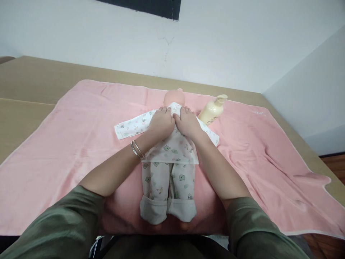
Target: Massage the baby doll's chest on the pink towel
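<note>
From my remote post I am seeing a tan bench [25, 79] running along a white wall [215, 43]; a dark panel [151, 7] is hanging above. Pink cloth [88, 118] is covering most of the bench. Doll [172, 154] is lying mid-cloth, left hand [162, 122] and right hand [188, 122] resting flat on its chest, fingers extended, gripping nothing. Bottle [211, 111] is sitting near one sleeve [212, 137], bearing dark script too small to read. The cloth's far right corner is showing a pale mark [258, 113], also illegible.

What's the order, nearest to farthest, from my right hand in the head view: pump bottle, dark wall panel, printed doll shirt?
1. Printed doll shirt, under the right hand.
2. Pump bottle, to its right.
3. Dark wall panel, high ahead.
</note>
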Action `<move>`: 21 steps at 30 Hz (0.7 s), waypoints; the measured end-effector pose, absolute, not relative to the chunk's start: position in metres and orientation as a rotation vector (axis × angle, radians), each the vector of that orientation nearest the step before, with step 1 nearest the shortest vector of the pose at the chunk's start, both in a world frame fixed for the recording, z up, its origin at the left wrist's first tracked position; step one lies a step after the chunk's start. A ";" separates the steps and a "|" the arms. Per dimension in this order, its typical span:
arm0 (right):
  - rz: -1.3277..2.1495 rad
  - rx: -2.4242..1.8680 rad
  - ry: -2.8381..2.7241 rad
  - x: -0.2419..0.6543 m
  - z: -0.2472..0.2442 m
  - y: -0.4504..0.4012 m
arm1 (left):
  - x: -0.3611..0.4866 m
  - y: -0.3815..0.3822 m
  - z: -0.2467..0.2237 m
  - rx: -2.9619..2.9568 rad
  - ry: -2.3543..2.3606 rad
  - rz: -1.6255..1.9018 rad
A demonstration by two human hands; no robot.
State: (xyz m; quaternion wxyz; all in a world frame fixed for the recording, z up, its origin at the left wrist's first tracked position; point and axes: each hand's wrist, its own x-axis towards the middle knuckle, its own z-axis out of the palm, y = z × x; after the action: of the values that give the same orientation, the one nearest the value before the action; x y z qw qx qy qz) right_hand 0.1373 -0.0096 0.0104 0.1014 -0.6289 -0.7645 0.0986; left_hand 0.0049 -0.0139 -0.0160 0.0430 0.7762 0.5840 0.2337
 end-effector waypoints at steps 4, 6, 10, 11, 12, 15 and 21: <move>0.194 -1.884 -2.394 0.124 0.020 -0.035 | -0.009 0.006 -0.012 2.265 1.773 0.650; 0.222 -1.865 -2.408 0.124 0.023 -0.037 | -0.010 0.009 -0.014 2.256 1.806 0.650; 0.321 -1.830 -2.303 0.137 0.020 -0.016 | 0.001 -0.006 -0.023 2.349 1.883 0.694; 0.346 -1.845 -2.267 0.142 0.018 -0.008 | 0.005 -0.012 -0.025 2.377 1.880 0.713; 0.366 -1.863 -2.237 0.145 0.017 -0.002 | 0.009 -0.017 -0.027 2.397 1.873 0.722; 0.354 -1.898 -2.232 0.149 0.014 0.004 | 0.014 -0.025 -0.027 2.417 1.844 0.692; 0.021 -1.931 -2.384 0.128 0.021 -0.031 | -0.001 -0.003 -0.015 2.331 1.768 0.669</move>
State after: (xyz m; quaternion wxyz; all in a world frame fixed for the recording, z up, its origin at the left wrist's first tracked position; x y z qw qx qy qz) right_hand 0.1283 -0.0314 0.0208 0.0367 -0.6289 -0.7766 0.0067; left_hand -0.0015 -0.0029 -0.0153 0.0703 0.7747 0.5878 0.2223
